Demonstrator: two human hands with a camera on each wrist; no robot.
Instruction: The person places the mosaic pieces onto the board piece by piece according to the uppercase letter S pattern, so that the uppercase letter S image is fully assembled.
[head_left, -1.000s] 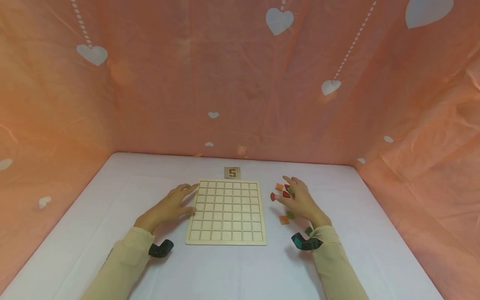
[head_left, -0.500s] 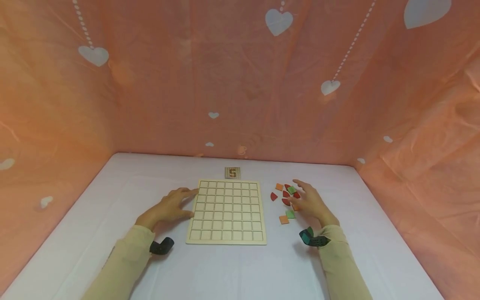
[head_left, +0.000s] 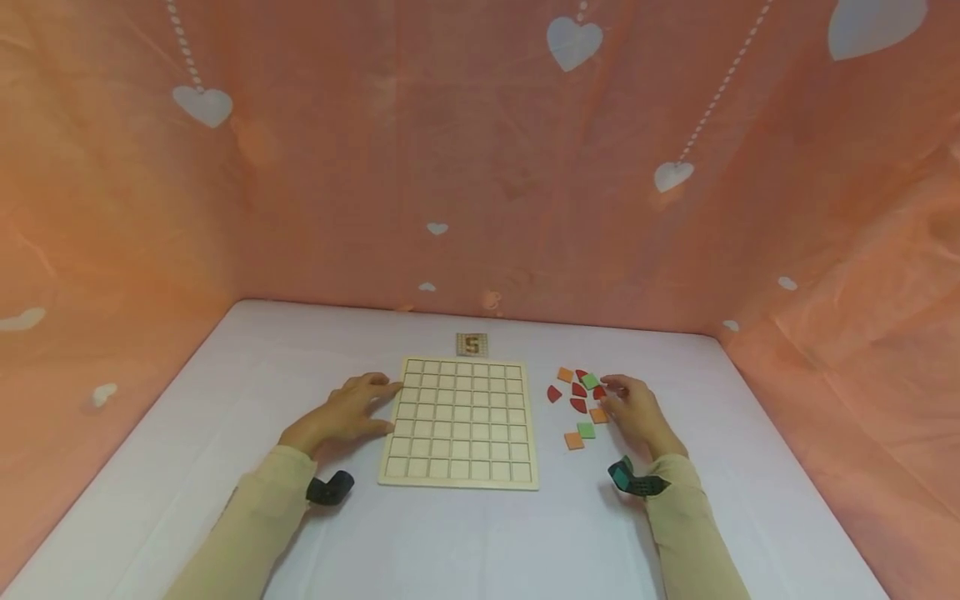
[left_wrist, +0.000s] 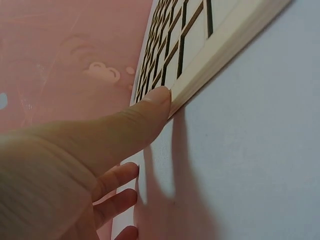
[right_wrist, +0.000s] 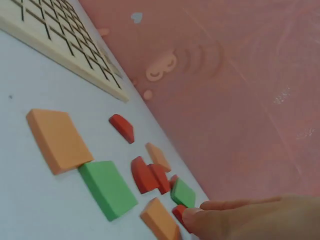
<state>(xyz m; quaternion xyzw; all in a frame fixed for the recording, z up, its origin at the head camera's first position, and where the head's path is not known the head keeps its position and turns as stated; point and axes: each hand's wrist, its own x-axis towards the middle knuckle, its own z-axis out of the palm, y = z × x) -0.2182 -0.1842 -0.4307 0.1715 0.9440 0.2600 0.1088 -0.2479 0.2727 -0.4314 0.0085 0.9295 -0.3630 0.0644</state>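
Just right of the left grip (head_left: pixel 341 414), a pale wooden grid board (head_left: pixel 457 483) is laid flat on the white-covered desk (head_left: pixel 420 550). It is edged by a plain border and divided by dark lines into square compartments (head_left: pixel 461 432), in each of which bare pale wood is shown. Its left edge is touched by the thumb of the left grip, which is held loose and unclenched. Beyond the board, ahead and to the right of that grip, a small card (head_left: pixel 472 344) is placed, printed with an angular figure. Left of the right grip (head_left: pixel 636 414), red quarter-circle tiles (head_left: pixel 553 393), orange square tiles (head_left: pixel 573 441) and green square tiles (head_left: pixel 587 430) are scattered, all thick and smooth. One red tile is met at the bent fingertips of the right grip; whether it is pinched cannot be told. Just left of those fingertips, a green tile is seen overlapping another red one; nearer the wearer, the other green tile is set corner to corner with an orange one.
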